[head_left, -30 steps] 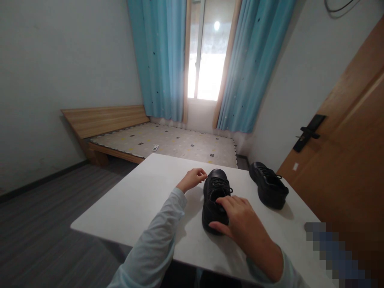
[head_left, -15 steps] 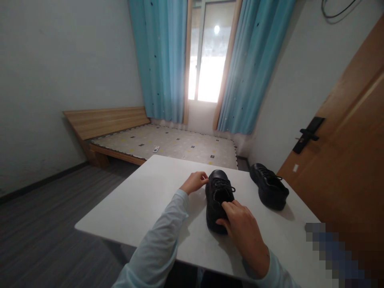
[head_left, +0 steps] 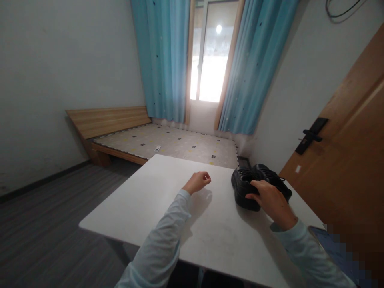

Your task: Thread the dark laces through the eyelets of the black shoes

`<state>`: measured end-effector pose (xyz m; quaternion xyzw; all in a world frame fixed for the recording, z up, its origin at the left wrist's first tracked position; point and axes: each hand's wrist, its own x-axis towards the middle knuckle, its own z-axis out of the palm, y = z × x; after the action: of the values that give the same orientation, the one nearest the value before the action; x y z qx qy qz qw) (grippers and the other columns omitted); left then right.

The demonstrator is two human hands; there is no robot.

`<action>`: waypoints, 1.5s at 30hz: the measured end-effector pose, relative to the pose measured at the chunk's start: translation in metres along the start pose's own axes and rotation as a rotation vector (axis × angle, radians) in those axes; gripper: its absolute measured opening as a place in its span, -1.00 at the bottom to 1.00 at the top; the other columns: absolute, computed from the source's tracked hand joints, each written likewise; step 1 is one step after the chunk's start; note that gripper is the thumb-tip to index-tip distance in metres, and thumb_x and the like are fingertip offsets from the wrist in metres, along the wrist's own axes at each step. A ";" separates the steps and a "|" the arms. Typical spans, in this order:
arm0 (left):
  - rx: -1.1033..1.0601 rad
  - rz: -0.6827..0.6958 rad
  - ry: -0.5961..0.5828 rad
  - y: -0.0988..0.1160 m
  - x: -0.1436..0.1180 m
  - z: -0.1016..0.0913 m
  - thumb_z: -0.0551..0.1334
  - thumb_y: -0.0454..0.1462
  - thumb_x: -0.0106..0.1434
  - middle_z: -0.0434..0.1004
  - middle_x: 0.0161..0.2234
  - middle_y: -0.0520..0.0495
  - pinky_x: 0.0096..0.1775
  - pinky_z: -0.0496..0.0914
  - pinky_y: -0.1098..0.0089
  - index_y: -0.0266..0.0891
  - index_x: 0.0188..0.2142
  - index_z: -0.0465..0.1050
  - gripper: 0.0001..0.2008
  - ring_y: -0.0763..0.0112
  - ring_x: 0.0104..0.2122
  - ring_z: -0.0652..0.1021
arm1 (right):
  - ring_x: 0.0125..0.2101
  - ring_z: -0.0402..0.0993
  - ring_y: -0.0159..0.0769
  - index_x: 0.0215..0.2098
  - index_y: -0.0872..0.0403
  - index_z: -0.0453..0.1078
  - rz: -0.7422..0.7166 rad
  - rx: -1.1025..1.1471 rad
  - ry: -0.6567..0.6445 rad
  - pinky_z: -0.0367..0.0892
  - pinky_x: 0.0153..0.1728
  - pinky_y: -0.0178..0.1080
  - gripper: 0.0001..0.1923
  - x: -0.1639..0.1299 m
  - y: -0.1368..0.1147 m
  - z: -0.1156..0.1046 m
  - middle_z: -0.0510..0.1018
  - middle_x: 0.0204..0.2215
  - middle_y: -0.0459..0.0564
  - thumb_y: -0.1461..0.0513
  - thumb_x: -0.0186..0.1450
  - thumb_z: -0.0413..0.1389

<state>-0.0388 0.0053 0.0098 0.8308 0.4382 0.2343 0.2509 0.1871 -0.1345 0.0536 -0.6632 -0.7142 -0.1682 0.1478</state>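
My right hand (head_left: pixel 274 200) grips a black lace-up shoe (head_left: pixel 244 196) by its heel collar, thumb outside and fingers at the opening. Its toe points away from me, and a shadow beneath suggests it may be slightly above the white table (head_left: pixel 135 208); I cannot tell for sure. A matching black shoe (head_left: pixel 268 172) stands close on its right, partly hidden by my hand and the held shoe. Left of the pair, my left hand (head_left: pixel 197 182) hovers at the table with its fingers curled in toward the thumb, nothing visible in them.
Beyond the table is a bed (head_left: pixel 180 144) with a patterned mattress and a small white remote-like object (head_left: pixel 157 148). A wooden door (head_left: pixel 345 160) with a black handle stands at the right. A dark-screened device (head_left: pixel 325 242), partly pixelated, lies at the table's right edge.
My right hand has carried the shoe from the table's middle to the right, up beside the other shoe. My left hand no longer touches or adjoins it and has stayed nearly in place.
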 end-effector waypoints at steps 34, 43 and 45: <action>0.031 0.015 -0.056 -0.004 0.001 0.003 0.14 -0.27 0.16 0.57 -0.32 -0.09 -0.23 0.37 0.43 -0.25 -0.31 0.52 -0.81 0.37 -0.34 0.53 | -0.25 0.47 -0.09 -0.17 0.17 0.28 0.092 -0.158 -0.089 0.31 -0.34 -0.22 -0.70 0.024 0.041 0.048 0.52 -0.32 0.17 0.27 0.14 0.18; 0.030 0.028 -0.045 -0.003 -0.001 0.002 0.14 -0.27 0.16 0.57 -0.33 -0.08 -0.24 0.37 0.45 -0.25 -0.31 0.51 -0.81 0.39 -0.35 0.53 | -0.20 0.44 -0.08 -0.11 0.12 0.34 -0.004 -0.113 0.067 0.32 -0.24 -0.13 -0.73 0.016 0.018 0.014 0.53 -0.23 0.16 0.23 0.23 0.05; 0.026 0.036 -0.040 -0.003 -0.001 0.002 0.14 -0.27 0.16 0.57 -0.34 -0.08 -0.25 0.36 0.45 -0.25 -0.31 0.51 -0.81 0.40 -0.35 0.53 | -0.22 0.46 -0.10 -0.12 0.12 0.36 -0.020 -0.023 0.082 0.33 -0.22 -0.12 -0.76 0.016 0.007 0.007 0.54 -0.23 0.14 0.22 0.26 0.02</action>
<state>-0.0402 0.0053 0.0056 0.8464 0.4209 0.2162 0.2443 0.1933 -0.1170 0.0544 -0.6504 -0.7120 -0.2051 0.1676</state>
